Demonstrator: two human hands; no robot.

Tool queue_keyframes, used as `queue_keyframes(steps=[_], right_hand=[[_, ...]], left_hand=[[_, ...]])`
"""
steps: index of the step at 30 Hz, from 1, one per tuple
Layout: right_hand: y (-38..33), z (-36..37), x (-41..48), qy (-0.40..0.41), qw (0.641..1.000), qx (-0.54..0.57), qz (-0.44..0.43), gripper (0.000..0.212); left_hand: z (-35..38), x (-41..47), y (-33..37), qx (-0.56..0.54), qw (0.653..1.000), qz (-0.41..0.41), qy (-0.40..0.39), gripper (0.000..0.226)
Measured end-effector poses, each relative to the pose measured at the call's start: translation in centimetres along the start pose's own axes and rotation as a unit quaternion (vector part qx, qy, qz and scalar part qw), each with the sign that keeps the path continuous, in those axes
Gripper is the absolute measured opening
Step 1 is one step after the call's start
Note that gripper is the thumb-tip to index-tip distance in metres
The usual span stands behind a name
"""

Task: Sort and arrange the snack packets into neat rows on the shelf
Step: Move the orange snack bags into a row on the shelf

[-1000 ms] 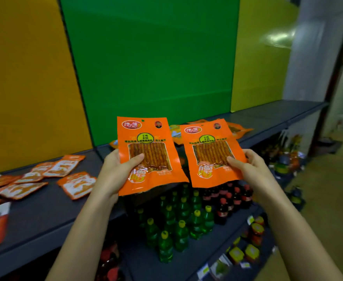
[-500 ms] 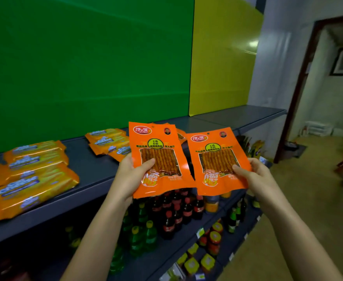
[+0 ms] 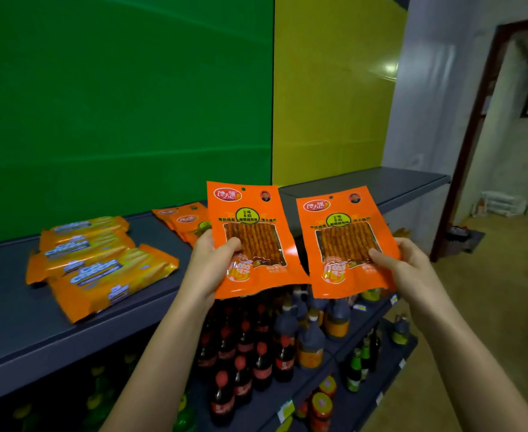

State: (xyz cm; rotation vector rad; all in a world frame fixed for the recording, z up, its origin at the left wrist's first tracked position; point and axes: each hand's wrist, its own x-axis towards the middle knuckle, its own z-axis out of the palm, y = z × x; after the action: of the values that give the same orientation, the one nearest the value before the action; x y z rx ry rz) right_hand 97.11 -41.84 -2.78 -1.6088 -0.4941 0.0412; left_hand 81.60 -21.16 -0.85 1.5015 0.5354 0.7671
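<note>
With left hand (image 3: 206,263) pinching one orange packet (image 3: 250,238), right hand (image 3: 406,266) pinching second packet (image 3: 346,244), both upright off shelf (image 3: 7,307) front edge. About four yellow biscuit packs (image 3: 100,263) lying mid-shelf; orange stack (image 3: 181,219) at back edge, uncountable.

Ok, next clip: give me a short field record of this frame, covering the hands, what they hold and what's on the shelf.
left hand: grips left packet by its lower left side, thumb on front
right hand: grips right packet by its lower right side
held packets: matching orange, upright, side by side, not yet on the shelf
top shelf: long orange packs in a loose overlapping group; flat orange packets behind the left packet
lower shelves: bottles
</note>
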Motion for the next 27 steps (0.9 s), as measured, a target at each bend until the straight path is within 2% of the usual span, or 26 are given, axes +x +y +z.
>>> queue_keyframes(steps=[13,19,27], right_hand=[[2.1,0.0,17.9,-0.03,0.999,0.033,-0.018,0.011],[3.4,2.8,23.3,-0.114,0.99,0.076,-0.027,0.011],[4.6,5.4,28.4,-0.223,0.971,0.089,-0.01,0.013]], left_hand=[[7.5,14.1,0.2,0.056,0.996,0.017,0.065,0.02],[8.8,19.0,0.8,0.115,0.987,0.013,0.112,0.03],[11.0,26.0,-0.2,0.23,0.955,-0.044,0.184,0.022]])
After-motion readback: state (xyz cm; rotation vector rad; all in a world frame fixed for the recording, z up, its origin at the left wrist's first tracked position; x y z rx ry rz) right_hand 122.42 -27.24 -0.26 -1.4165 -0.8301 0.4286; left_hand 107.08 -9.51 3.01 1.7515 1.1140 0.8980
